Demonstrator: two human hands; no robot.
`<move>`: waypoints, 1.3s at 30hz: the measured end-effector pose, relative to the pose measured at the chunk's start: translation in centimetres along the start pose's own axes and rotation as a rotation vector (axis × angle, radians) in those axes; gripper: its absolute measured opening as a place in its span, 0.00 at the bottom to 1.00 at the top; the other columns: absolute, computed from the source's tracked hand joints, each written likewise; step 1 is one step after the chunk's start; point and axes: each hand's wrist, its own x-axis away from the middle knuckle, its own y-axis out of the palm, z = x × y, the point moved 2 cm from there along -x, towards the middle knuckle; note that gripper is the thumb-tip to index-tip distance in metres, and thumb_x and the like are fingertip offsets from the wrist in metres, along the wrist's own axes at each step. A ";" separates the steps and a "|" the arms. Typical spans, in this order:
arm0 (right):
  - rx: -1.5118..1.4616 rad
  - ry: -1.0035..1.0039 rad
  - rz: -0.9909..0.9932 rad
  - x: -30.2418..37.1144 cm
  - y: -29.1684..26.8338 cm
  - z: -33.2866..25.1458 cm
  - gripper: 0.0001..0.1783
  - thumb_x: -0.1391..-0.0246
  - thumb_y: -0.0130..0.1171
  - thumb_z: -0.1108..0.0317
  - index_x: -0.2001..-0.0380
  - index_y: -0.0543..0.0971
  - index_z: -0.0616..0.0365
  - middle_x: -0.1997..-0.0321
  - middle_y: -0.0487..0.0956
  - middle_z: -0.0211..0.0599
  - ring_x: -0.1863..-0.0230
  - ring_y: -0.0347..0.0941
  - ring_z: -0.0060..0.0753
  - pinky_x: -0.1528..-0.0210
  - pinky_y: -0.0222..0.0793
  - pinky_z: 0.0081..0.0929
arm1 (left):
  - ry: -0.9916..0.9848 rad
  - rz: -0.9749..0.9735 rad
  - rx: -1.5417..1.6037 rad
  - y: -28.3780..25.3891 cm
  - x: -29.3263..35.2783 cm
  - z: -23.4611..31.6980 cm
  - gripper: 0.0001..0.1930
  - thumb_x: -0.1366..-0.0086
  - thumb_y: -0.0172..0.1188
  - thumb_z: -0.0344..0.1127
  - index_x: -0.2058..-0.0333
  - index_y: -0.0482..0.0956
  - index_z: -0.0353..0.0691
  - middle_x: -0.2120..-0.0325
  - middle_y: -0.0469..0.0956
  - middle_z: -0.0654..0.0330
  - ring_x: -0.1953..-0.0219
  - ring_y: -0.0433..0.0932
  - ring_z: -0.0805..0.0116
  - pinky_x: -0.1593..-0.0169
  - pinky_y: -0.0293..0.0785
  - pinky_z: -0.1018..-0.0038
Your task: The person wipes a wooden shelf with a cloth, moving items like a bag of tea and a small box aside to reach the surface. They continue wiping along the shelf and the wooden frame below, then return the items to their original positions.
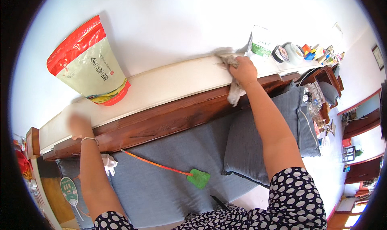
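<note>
A white ledge (177, 77) is running along the wall (173, 28) above a wooden rail (161, 118) and grey sofa (145, 193). At the ledge's left end the left hand (79, 125) is showing blurred, so I cannot tell its grip; a red-and-cream pouch (86, 62) is standing just beside. A green-headed fly swatter (198, 178) is lying across the sofa. Farther right, the right hand (245, 71) is grasping a greyish cloth (236, 93) on the ledge, one end hanging over. A white-and-green pouch (260, 43) is standing beyond, and doorways (366, 169) are lining the far right
</note>
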 end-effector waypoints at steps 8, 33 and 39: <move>-0.015 -0.019 -0.018 -1.8 1.9 -1.6 0.21 0.52 0.60 0.54 0.56 0.76 0.51 0.53 0.74 0.39 0.48 0.70 0.39 0.53 0.70 0.38 | 0.499 0.446 0.456 1.1 -4.4 -10.6 0.18 0.39 0.56 0.34 0.51 0.74 0.35 0.51 0.73 0.49 0.48 0.70 0.53 0.45 0.64 0.60; -0.269 -0.164 0.201 -1.5 2.1 2.3 0.18 0.57 0.64 0.56 0.64 0.77 0.52 0.61 0.74 0.38 0.57 0.72 0.41 0.58 0.71 0.38 | 1.478 -0.214 0.221 -4.9 30.4 28.8 0.23 0.39 0.46 0.23 0.50 0.78 0.54 0.61 0.71 0.53 0.56 0.70 0.55 0.50 0.68 0.66; -0.269 -0.142 0.149 -1.6 1.7 2.3 0.18 0.56 0.64 0.55 0.64 0.77 0.51 0.59 0.74 0.38 0.55 0.72 0.40 0.56 0.70 0.37 | 1.599 -0.304 0.376 -4.1 28.1 28.1 0.25 0.45 0.46 0.16 0.53 0.79 0.49 0.62 0.71 0.53 0.56 0.69 0.55 0.50 0.68 0.67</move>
